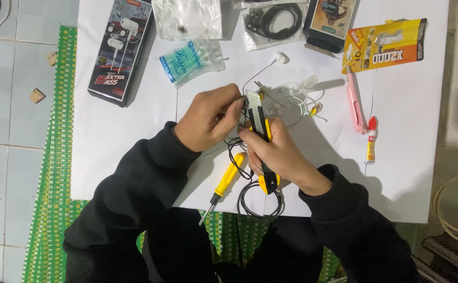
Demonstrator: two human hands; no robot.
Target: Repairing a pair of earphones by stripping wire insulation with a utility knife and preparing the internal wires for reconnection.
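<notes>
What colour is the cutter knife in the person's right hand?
Yellow and black. The cutter knife shows best in the head view, held in the right hand.

Along the far edge of my white sheet (108,136) lie the packages: a tall dark earphone box (120,50) at the left, a clear plastic bag (187,18), a small teal-printed sachet (191,62), a bag of black cable (273,23), a dark box (329,23), and a yellow glue card (386,44) at the right.

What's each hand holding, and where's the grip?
Right hand: yellow-black utility knife, gripped mid-handle. Left hand: pinches the thin black cable by the blade.
</notes>
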